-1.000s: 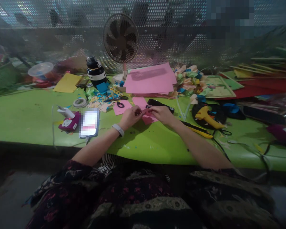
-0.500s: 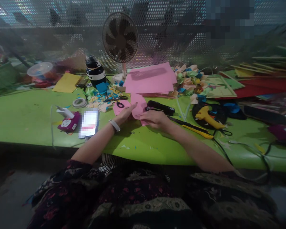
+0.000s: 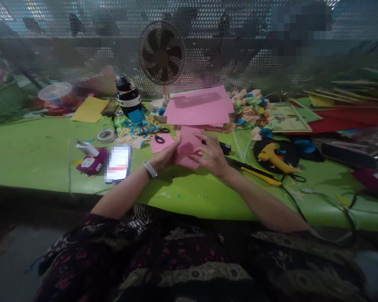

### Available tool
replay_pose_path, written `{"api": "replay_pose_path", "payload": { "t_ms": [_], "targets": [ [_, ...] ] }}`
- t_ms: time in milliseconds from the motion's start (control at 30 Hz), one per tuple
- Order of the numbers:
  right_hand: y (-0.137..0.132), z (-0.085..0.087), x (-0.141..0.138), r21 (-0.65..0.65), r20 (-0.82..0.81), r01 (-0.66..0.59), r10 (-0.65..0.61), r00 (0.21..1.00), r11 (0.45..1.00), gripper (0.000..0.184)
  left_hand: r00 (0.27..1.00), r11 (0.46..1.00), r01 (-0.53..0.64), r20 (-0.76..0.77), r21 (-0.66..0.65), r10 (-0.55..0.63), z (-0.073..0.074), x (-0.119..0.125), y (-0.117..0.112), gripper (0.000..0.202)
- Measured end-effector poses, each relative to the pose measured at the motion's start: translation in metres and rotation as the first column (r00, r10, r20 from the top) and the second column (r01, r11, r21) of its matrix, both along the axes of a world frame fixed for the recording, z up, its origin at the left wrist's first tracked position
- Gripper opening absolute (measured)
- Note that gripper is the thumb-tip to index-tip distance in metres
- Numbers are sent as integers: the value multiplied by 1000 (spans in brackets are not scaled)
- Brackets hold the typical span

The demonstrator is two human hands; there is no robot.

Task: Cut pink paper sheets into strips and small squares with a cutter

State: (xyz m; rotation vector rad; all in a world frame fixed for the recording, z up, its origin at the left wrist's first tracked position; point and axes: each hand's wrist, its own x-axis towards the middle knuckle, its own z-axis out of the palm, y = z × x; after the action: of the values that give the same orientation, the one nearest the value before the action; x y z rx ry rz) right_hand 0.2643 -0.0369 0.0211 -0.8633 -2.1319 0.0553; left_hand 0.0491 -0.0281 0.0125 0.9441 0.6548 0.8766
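Note:
A piece of pink paper [image 3: 188, 144] is between my hands, above the green tabletop near its front. My left hand [image 3: 167, 156], with a white band on the wrist, grips the paper's left side, thumb along its edge. Over the right part of the paper, my right hand [image 3: 212, 154] has its fingers spread apart, their tips touching the surface. Left of the paper lies another pink piece [image 3: 157, 144], with dark-handled scissors [image 3: 159, 139] on it. A black stapler-like tool [image 3: 225, 147] is partly hidden behind my right hand.
Pink sheets [image 3: 200, 107] are stacked behind my hands, before a fan [image 3: 161, 52]. Left are paper scraps [image 3: 135, 136], a bottle [image 3: 127, 98], a phone [image 3: 117, 163] and a purple socket block [image 3: 91, 161]. Right are a yellow-handled cutter [image 3: 261, 174] and a yellow glue gun [image 3: 275, 157].
My right hand has gone from pinching the paper's lower right to lying over it with spread fingers. The paper has shifted slightly right and now looks broader.

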Motion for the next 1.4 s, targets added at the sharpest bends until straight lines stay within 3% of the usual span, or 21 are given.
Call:
{"api": "replay_pose_path", "payload": {
  "t_ms": [100,200,333,400,500,700,867,1233,1400],
  "targets": [
    [0,-1,-3,16,31,12,-12,999,1000,16,994,991,111,-30,74,-109,-1,0,-5,48],
    [0,-1,-4,-35,-16,30,-30,999,999,20,992,987,98,-94,127,-87,-5,-3,-5,43],
    [0,2,-4,-234,-333,99,-176,927,967,57,998,989,29,-59,148,-21,-6,-3,-4,39],
    [1,3,-5,-436,-449,28,-244,859,900,64,999,986,21,-44,164,-14,-5,-2,-4,39],
    [0,3,-8,-638,-472,-142,-239,848,757,61,999,984,21,-36,178,-15,-3,0,-4,44],
    [0,2,-10,-622,-560,-220,-231,795,751,52,990,995,-64,-118,82,74,4,0,-8,39],
    [2,2,-9,-633,-562,-235,-228,795,738,51,972,996,-7,-234,88,28,-1,-2,-6,35],
    [4,0,-8,-648,-570,-251,-240,786,719,51,986,993,12,-169,117,8,-3,-1,-5,41],
    [7,-3,-8,-649,-550,-227,-241,799,726,54,987,993,5,-159,117,14,-2,-1,-6,33]
  ]
}}
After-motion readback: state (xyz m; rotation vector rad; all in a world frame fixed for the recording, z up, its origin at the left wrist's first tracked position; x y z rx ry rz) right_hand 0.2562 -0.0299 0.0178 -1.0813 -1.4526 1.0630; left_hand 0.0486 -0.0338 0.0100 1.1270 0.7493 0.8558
